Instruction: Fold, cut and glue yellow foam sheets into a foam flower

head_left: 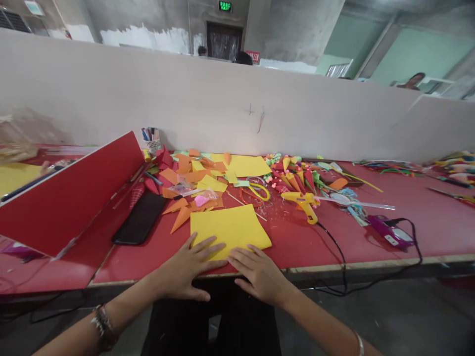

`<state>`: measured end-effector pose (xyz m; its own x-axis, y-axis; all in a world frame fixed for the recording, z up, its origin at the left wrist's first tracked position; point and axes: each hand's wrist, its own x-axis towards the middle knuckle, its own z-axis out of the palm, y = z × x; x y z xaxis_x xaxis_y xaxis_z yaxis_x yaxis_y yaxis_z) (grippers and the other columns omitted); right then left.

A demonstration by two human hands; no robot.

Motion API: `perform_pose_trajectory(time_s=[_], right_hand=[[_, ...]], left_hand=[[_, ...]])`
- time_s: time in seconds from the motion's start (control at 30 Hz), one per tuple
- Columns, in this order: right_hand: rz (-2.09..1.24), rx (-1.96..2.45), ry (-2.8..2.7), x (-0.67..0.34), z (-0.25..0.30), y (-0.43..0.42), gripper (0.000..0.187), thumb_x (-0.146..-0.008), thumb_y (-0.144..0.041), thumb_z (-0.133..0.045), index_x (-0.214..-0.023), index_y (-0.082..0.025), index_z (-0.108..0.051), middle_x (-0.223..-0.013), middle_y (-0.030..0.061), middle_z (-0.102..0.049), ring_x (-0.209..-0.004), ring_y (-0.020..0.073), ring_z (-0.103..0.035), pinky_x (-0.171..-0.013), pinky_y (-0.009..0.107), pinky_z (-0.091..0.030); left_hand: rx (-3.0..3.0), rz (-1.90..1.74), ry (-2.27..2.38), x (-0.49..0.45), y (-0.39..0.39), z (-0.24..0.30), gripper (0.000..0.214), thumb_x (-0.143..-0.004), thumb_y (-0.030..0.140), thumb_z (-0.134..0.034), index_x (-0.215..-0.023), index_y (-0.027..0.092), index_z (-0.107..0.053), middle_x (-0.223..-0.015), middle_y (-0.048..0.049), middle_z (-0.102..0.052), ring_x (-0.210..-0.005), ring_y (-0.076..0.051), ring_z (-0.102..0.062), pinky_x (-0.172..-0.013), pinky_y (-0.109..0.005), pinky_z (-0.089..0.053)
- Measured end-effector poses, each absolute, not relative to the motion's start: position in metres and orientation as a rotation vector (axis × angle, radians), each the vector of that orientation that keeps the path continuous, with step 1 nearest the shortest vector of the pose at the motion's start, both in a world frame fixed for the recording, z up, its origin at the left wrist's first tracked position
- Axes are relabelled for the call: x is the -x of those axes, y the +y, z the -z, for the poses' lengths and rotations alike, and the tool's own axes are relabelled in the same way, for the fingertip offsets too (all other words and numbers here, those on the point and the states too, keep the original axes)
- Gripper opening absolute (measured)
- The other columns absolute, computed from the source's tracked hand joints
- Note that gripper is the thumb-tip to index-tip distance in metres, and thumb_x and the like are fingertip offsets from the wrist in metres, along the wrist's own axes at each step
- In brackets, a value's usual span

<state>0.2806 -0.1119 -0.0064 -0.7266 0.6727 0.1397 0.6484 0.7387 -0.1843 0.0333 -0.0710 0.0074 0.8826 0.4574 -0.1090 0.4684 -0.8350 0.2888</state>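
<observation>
A yellow foam sheet (228,228) lies flat near the front edge of the red table (426,232). My left hand (187,269) rests open with its fingers spread, fingertips on the sheet's near left edge. Beside it, my right hand (260,274) lies open too, its fingers touching the sheet's near edge at the middle. Neither hand holds anything.
A black phone (140,217) lies left of the sheet beside a red divider board (70,195). Behind the sheet are orange and yellow paper scraps (193,180), yellow-handled scissors (258,190), a yellow glue gun (304,202) with a black cord, paper cones (293,178) and a purple tool (389,231).
</observation>
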Motion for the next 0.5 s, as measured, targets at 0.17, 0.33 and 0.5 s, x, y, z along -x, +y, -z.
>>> perform_pose_trajectory(time_s=[0.17, 0.33, 0.5], right_hand=[[-0.08, 1.224, -2.628, -0.311, 0.009, -0.107, 0.039, -0.087, -0.037, -0.035, -0.123, -0.024, -0.044, -0.127, 0.0025, -0.046, -0.117, 0.0184, -0.039, -0.1, 0.04, -0.027], [0.037, 1.342, -2.552, -0.349, 0.014, -0.11, 0.036, -0.086, -0.032, -0.039, -0.121, -0.026, -0.047, -0.125, 0.0019, -0.049, -0.116, 0.0191, -0.041, -0.098, 0.042, -0.029], [0.087, 1.357, -2.533, -0.365, 0.019, -0.113, 0.039, -0.085, -0.031, -0.04, -0.122, -0.022, -0.045, -0.125, 0.0033, -0.049, -0.115, 0.019, -0.042, -0.096, 0.042, -0.033]], left_hand=[[-2.785, 0.039, 0.687, -0.025, -0.072, -0.012, 0.066, -0.075, 0.06, -0.038, -0.133, 0.036, -0.016, -0.143, -0.0007, -0.015, -0.13, -0.028, -0.012, -0.103, -0.049, -0.008], [-2.861, 0.096, 0.723, 0.0, -0.077, -0.012, 0.061, -0.079, 0.055, -0.038, -0.133, 0.038, -0.015, -0.143, 0.0007, -0.016, -0.13, -0.025, -0.016, -0.104, -0.046, -0.007], [-2.932, 0.088, 0.778, 0.024, -0.085, -0.008, 0.061, -0.079, 0.049, -0.043, -0.133, 0.037, -0.018, -0.141, 0.0014, -0.022, -0.129, -0.024, -0.02, -0.104, -0.045, -0.006]])
